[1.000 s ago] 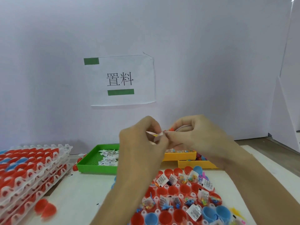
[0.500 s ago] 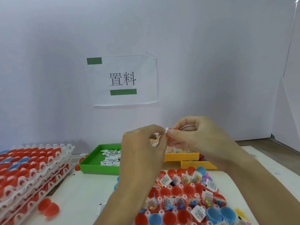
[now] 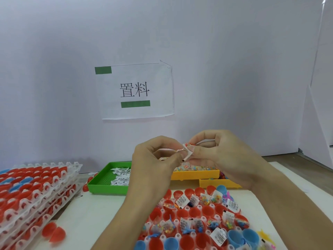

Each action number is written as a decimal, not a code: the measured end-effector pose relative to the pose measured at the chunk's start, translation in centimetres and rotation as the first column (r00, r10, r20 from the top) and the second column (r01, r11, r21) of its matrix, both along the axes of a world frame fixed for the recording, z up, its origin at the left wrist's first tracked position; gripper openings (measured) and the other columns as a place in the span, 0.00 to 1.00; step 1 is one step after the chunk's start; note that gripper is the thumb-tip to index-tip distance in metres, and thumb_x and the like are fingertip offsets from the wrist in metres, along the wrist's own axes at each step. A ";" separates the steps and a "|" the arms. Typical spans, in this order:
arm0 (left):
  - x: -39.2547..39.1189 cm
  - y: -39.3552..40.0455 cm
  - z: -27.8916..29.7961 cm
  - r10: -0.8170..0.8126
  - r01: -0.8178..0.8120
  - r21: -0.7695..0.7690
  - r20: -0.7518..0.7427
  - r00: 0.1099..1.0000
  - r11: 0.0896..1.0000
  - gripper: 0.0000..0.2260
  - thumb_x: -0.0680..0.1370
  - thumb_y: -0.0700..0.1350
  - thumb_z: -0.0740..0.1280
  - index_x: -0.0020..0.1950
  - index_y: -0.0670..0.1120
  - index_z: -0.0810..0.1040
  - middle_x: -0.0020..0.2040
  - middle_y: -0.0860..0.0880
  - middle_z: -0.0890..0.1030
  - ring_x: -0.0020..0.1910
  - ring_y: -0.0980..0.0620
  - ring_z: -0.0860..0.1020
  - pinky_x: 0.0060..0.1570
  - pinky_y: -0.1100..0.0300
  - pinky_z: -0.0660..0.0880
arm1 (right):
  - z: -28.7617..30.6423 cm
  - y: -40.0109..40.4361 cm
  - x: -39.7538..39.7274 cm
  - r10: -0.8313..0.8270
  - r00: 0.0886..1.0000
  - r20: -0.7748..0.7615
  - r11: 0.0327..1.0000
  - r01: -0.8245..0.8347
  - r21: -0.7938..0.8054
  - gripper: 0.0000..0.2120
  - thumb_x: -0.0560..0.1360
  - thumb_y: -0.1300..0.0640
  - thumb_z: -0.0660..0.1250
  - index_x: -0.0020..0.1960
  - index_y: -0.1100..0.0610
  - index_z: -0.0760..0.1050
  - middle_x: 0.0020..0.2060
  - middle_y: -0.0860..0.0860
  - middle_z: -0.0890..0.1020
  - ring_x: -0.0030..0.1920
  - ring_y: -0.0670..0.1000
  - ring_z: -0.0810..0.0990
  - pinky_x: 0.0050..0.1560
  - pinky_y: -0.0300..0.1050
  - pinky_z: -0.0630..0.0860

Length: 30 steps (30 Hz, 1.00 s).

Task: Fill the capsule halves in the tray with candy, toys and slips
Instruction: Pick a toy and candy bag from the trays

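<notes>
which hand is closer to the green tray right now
Left. The left hand is raised just right of the green tray, partly covering its right edge in the view. The right hand is farther right, above the yellow trays.

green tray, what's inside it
Small white printed slips lie piled on the green tray floor. The left hand covers the tray's right end.

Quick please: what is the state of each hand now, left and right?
Left hand: closed, pinching a small candy packet above the tray.
Right hand: closed, pinching a white paper slip against that packet.
</notes>
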<state>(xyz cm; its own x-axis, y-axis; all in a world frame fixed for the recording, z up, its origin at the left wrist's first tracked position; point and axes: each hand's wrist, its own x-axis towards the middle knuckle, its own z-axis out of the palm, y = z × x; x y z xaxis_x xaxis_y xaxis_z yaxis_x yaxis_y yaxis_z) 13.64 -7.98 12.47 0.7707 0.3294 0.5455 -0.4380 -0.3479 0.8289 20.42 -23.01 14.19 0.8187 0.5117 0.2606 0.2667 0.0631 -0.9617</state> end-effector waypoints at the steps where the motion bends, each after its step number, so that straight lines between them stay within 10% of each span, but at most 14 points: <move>1: 0.0 0.0 0.0 0.002 -0.002 -0.012 -0.001 1.000 1.000 0.06 0.69 0.40 0.77 0.39 0.48 0.82 0.35 0.49 0.84 0.35 0.54 0.82 0.36 0.63 0.80 | 0.0 0.0 -0.1 0.001 1.000 0.007 1.000 -0.001 -0.011 0.05 0.74 0.62 0.73 0.49 0.62 0.81 0.41 0.56 0.88 0.44 0.53 0.88 0.41 0.37 0.82; 15: 0.0 0.6 0.2 0.034 -0.032 0.057 -0.031 0.999 0.998 0.03 0.68 0.42 0.78 0.38 0.47 0.85 0.35 0.51 0.85 0.37 0.56 0.83 0.39 0.66 0.78 | 0.1 -0.6 -0.1 0.044 0.972 0.233 0.985 -0.004 -0.170 0.11 0.69 0.52 0.77 0.51 0.49 0.84 0.43 0.46 0.88 0.45 0.47 0.87 0.46 0.34 0.81; 30: -0.2 0.6 0.3 -0.075 0.076 0.020 -0.041 0.996 0.997 0.06 0.70 0.41 0.77 0.45 0.48 0.84 0.39 0.50 0.85 0.38 0.58 0.82 0.38 0.72 0.76 | 0.0 0.3 -0.4 -0.114 0.977 0.181 0.993 0.119 -0.019 0.02 0.74 0.63 0.73 0.46 0.58 0.84 0.38 0.51 0.88 0.38 0.50 0.87 0.37 0.36 0.81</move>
